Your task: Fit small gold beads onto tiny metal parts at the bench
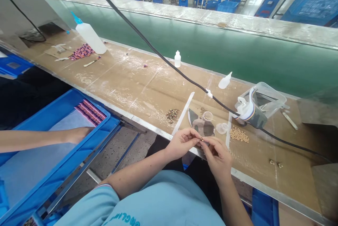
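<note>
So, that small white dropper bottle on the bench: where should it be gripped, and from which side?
Grip the small white dropper bottle around its cylindrical body with the fingers, probably coming from the right in this view, along the bench. It stands upright, and its tapered tip looks too narrow to hold well. The black cable crosses the near side, so a direct approach from the front would meet it.

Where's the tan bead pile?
In the head view, the pile of tan beads sits on the workbench, right of the right hand and just below the clear plastic tub.
</note>
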The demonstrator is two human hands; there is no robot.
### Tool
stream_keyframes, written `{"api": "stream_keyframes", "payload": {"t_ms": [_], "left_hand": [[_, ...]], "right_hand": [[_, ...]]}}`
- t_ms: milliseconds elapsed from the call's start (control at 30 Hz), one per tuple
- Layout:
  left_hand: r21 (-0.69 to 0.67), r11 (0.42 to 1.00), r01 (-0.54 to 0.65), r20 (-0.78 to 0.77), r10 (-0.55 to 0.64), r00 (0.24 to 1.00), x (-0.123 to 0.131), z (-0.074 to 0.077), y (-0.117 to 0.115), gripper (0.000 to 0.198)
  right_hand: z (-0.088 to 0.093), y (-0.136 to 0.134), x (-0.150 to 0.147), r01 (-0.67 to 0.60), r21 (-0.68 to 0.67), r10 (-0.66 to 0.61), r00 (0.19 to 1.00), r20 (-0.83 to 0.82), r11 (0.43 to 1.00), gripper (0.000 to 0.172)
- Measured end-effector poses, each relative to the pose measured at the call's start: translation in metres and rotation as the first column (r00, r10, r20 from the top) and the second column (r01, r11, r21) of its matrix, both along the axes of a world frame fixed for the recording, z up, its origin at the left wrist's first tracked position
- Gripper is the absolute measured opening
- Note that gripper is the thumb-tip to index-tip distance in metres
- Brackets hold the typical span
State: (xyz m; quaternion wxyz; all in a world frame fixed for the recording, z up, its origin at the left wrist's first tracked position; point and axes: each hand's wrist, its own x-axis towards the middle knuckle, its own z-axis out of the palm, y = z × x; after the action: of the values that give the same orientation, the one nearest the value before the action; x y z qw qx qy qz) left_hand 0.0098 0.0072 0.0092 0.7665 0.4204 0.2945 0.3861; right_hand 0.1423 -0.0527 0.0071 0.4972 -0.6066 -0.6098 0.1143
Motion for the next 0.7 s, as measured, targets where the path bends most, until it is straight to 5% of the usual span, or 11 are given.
{"api": "stream_keyframes", "payload": {"t_ms": [233,533,700], "left_hand": [[-0.009,0.999,0.034,-0.037,-0.034,0.999,0.002,0.001,0.0,0.034],[0.072,0.996,0.047,-0.076,-0.042,0.996,0.001,-0.006,-0.002,0.028],[0.057,0.997,0.055,-0.17,-0.045,0.984,0.001,0.0,-0.003,0.025]], "right_hand": [[-0.001,-0.002,0.0,-0.013,0.126,0.004,0.997,0.072,0.992,0.019],[-0.003,-0.004,0.0,-0.002,0.105,-0.008,0.995,0.096,0.994,0.017],[0.0,-0.013,0.015,0.107,0.01,-0.107,0.986,0.128,0.994,0.009]]}}
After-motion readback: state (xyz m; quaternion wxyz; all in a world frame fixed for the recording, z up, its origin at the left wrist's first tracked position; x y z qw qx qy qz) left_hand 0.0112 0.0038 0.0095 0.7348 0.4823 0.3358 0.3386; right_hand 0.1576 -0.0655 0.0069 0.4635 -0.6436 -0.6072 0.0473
